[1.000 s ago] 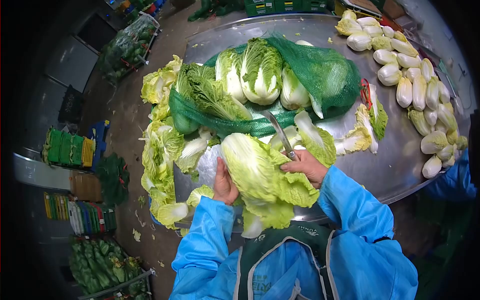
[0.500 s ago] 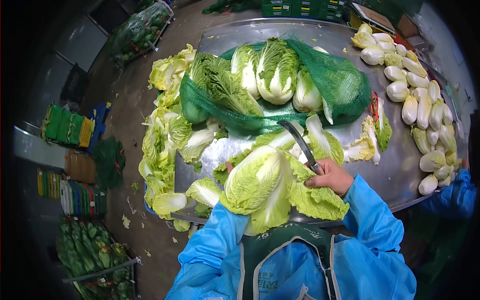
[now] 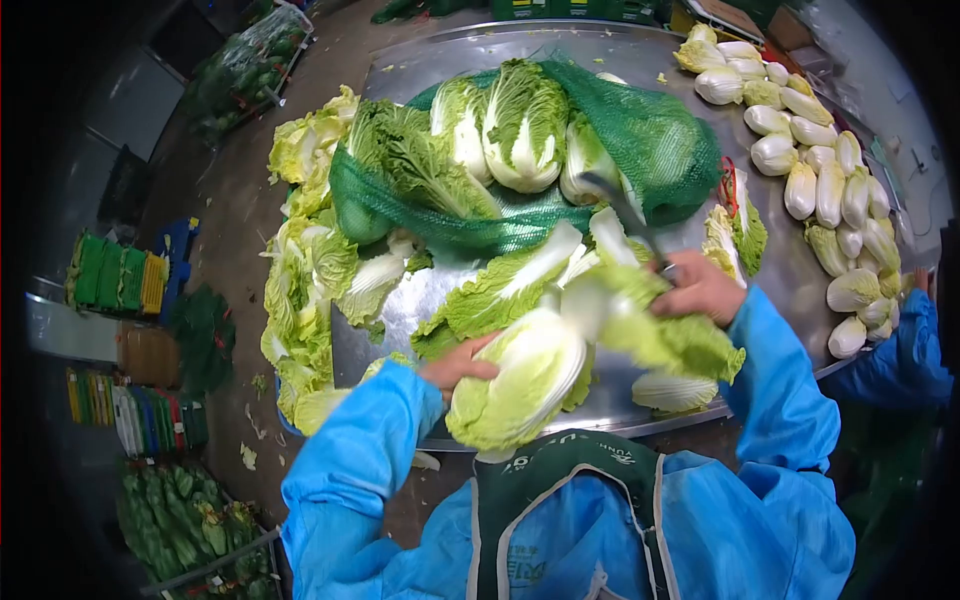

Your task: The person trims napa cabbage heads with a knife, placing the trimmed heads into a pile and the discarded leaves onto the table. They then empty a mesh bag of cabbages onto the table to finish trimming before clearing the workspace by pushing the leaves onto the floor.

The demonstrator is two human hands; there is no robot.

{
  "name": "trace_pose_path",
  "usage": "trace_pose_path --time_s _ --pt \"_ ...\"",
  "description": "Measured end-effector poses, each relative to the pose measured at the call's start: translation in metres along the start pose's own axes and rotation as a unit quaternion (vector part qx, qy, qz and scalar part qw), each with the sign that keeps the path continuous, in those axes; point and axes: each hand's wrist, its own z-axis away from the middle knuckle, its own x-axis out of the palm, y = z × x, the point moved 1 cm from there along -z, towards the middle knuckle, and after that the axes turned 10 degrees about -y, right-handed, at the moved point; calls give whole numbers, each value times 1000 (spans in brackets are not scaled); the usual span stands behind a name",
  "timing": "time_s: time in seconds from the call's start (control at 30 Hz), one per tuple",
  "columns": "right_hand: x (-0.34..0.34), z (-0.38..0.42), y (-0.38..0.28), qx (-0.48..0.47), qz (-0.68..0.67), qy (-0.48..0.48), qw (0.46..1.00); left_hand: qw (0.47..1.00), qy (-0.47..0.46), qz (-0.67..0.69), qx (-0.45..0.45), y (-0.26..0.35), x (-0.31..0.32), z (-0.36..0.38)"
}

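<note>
My left hand (image 3: 462, 363) is closed around a napa cabbage (image 3: 520, 375) with its white base turned up and away from me. In my right hand (image 3: 700, 288) is a curved knife (image 3: 632, 215), its dark blade pointing up and left. The same hand grips a loose outer cabbage leaf (image 3: 675, 335), blurred by motion, right of the cabbage. Cut leaves (image 3: 505, 285) lie on the metal table (image 3: 390, 340) just beyond my hands. Behind them is a green mesh bag (image 3: 450, 235), open on top, with several whole cabbages (image 3: 525, 125) in it.
Trimmed pale cabbages (image 3: 800, 190) are lined up along the right side. Leaf trimmings (image 3: 300, 270) heap up at the table's left edge. At far right a co-worker's blue sleeve (image 3: 905, 345) shows. Crates (image 3: 115, 270) and bagged cabbages (image 3: 195, 530) stand on the floor to the left.
The leaf has come away from the cabbage and moved right and up with my right hand and knife. My left hand, mostly hidden before, now shows at the cabbage's left side.
</note>
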Motion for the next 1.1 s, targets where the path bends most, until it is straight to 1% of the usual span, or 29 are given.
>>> trace_pose_path --time_s 0.03,0.07,0.1,0.13,0.2,0.23,0.27,0.33,0.37,0.4,0.47,0.5,0.53,0.6,0.63,0.67,0.7,0.73,0.77,0.8,0.83,0.87,0.9,0.93,0.97,1.0,1.03,1.07,1.1 --pt "-23 7 21 0 -28 88 996 999 -20 41 24 -22 -5 7" --pt "-51 16 55 69 71 93 991 995 -39 83 46 -31 -7 9" --pt "-69 22 84 138 167 97 971 987 -59 131 73 -40 -4 13" --pt "-69 27 96 194 206 113 953 977 -68 175 105 -46 2 14" --pt "-71 22 128 181 279 145 932 953 -76 243 165 -48 16 11" --pt "-62 12 143 65 327 204 920 944 -75 260 190 -42 20 7" --pt "-46 1 149 -55 368 260 891 937 -68 269 213 -36 23 0" --pt "6 -29 118 -104 237 208 943 926 -51 272 255 -24 31 -11" --pt "34 -36 87 -59 126 129 982 923 -44 271 271 -19 36 -16" --pt "59 -40 62 -12 12 47 999 919 -40 271 284 -17 41 -19" --pt "76 -57 48 -2 -97 -42 994 917 -40 269 293 -13 48 -22" --pt "75 -62 49 -24 -120 -45 991 919 -41 261 292 -10 49 -20" --pt "74 -63 46 -24 -121 -45 991 925 -51 254 279 -5 46 -17" --pt "74 -63 39 -9 -55 -17 998 929 -60 250 266 -4 35 -7" --pt "74 -65 38 26 -48 -9 998 951 -20 206 231 -4 19 -3" --pt "82 -64 32 26 -48 -11 998 967 19 161 198 -6 8 -1" --pt "90 -63 20 -15 -12 10 1000 964 68 132 219 -5 8 -4" --pt "96 -62 14 -58 23 34 997 949 101 120 275 -5 12 -10" --pt "99 -73 32 -102 52 61 991 939 93 154 294 -8 16 -14" --pt "102 -74 37 -102 53 62 991 927 83 189 312 -11 19 -17" --pt "103 -73 41 -90 84 98 988 927 82 190 313 -15 21 -21" --pt "105 -72 43 -78 116 132 981 914 92 225 324 -21 22 -24" --pt "107 -72 45 -76 120 131 981 900 103 260 334 -25 23 -26" --pt "110 -71 48 -67 129 166 975 899 103 263 335 -27 23 -26" --pt "113 -70 52 -59 138 202 968 901 150 227 338 -26 24 -26" --pt "115 -73 59 -58 139 204 967 900 195 190 341 -22 25 -26" --pt "117 -76 67 -102 114 220 963 900 192 191 342 -18 27 -23" --pt "118 -77 72 -144 90 235 957 904 222 93 354 -2 43 -13" --pt "123 -75 69 -143 93 235 957 898 249 -4 363 8 53 -6"
